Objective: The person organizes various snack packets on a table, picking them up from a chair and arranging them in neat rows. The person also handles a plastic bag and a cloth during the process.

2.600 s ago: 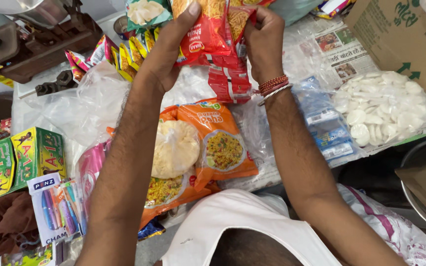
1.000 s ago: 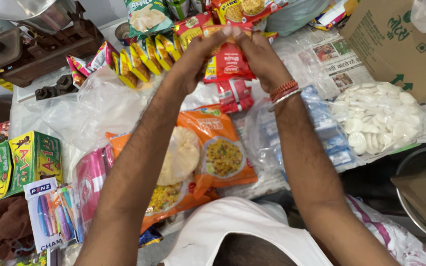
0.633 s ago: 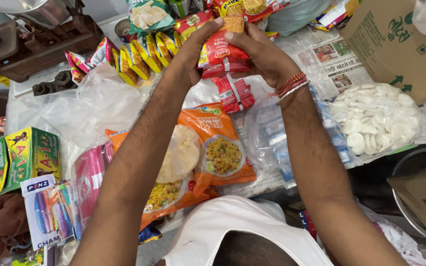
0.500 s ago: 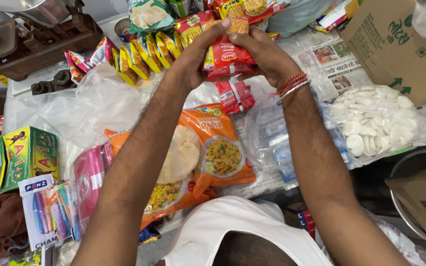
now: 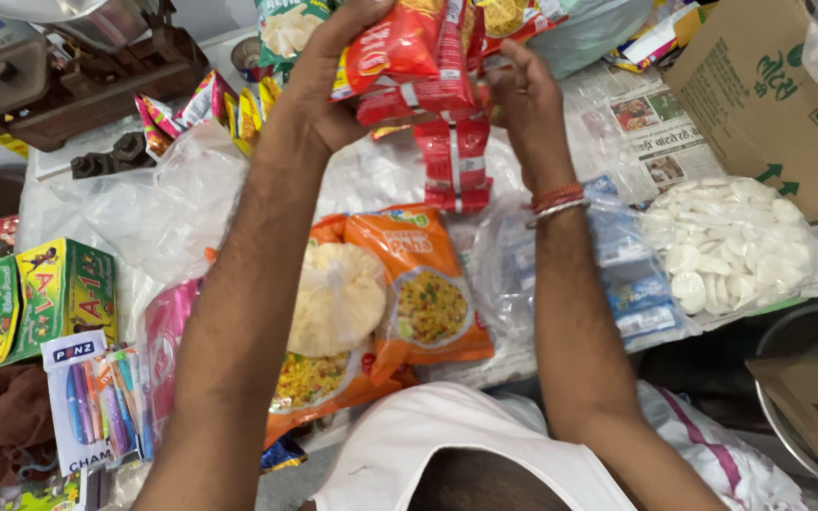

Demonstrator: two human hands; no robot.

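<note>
We see the left hand (image 5: 328, 80) closed around the top of a red snack strip (image 5: 428, 76), raised above the tabletop (image 5: 371, 175). The right hand (image 5: 523, 99) touches the strip's right edge, fingers loosely curled. The strip's lower packets hang between the wrists. Below lie orange packets (image 5: 418, 293), a clear bag of white discs (image 5: 726, 241), green boxes (image 5: 35, 298) and a pen card (image 5: 87, 407). A cardboard box (image 5: 769, 95) stands at far right.

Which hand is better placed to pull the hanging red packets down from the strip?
Probably the right hand: its fingers are free beside the red packets, while the left hand grips the strip's top.
</note>
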